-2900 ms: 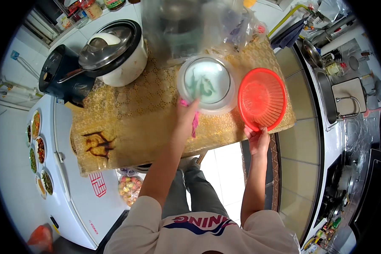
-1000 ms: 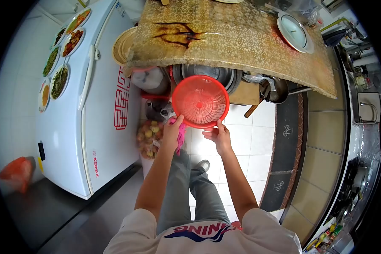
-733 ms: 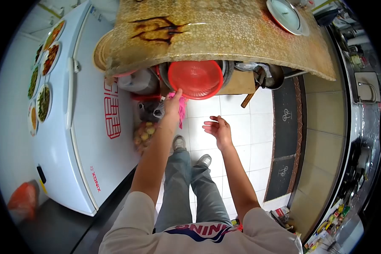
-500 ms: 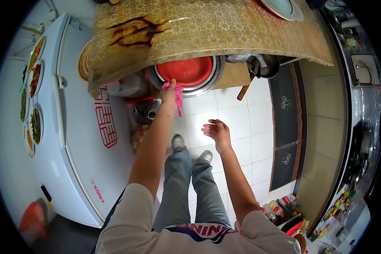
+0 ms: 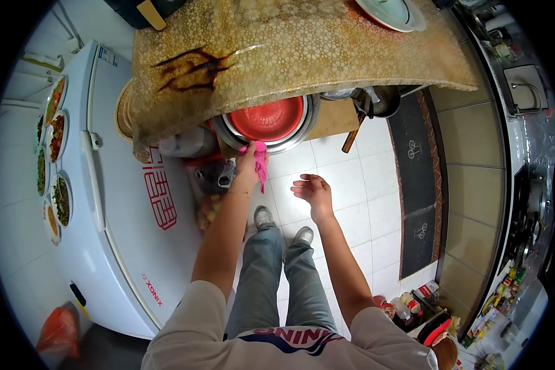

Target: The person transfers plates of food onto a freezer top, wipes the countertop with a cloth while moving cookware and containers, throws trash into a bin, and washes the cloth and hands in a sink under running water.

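My left hand is closed around a bright pink cloth, whose loose end hangs down on the right side of the fingers. Just beyond it, partly under the table, a red plastic basin sits nested in larger metal basins. The fingertips are close to the near metal rim. Over the tiled floor hovers my right hand, empty, with its fingers apart and pointing left.
A table with a patterned, stained cover overhangs the basins. On the left stands a white chest freezer. A wooden-handled pan and cardboard are under the table. A dark mat lies along the tiled cabinet.
My left hand has drawn back toward me from the red basin's edge, bringing the pink cloth with it. The right hand stays open in nearly the same place; the view has shifted slightly.
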A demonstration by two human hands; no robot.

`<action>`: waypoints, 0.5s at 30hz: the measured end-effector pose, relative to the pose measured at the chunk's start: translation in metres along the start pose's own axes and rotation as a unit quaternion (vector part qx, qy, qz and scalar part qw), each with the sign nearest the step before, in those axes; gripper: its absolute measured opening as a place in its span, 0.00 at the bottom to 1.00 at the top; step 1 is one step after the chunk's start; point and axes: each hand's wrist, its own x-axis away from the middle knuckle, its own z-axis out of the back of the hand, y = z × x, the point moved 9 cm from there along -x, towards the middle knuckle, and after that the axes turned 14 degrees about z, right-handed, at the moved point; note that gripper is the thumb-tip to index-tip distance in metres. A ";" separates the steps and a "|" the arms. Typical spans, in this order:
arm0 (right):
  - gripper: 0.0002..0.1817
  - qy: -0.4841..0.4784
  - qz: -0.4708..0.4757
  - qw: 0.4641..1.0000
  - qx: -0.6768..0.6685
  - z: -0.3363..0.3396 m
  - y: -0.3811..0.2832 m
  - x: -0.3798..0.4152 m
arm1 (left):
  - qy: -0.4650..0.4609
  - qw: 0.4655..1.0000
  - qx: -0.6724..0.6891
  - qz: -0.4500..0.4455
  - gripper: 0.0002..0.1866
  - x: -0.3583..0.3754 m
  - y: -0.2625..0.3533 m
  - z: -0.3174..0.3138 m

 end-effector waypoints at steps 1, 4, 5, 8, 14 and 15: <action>0.18 -0.003 0.003 1.000 -0.006 0.000 -0.005 -0.001 | -0.024 1.000 0.002 0.005 0.14 0.001 -0.002 -0.003; 0.17 0.000 0.004 1.000 -0.008 0.011 -0.021 0.002 | -0.054 0.998 -0.015 -0.015 0.16 0.032 -0.006 -0.024; 0.17 -0.002 0.010 1.000 -0.011 0.015 -0.027 0.005 | -0.056 0.998 -0.020 -0.011 0.16 0.048 -0.010 -0.032; 0.16 0.008 -0.005 1.000 -0.023 0.023 -0.031 0.018 | -0.109 0.994 0.004 -0.004 0.17 0.064 -0.031 -0.042; 0.17 -0.023 -0.022 0.998 -0.052 0.043 -0.076 0.052 | -0.177 0.980 -0.053 -0.067 0.19 0.165 -0.069 -0.129; 0.20 -0.044 -0.027 0.997 -0.055 0.041 -0.083 0.055 | -0.186 0.978 -0.059 -0.071 0.19 0.175 -0.073 -0.140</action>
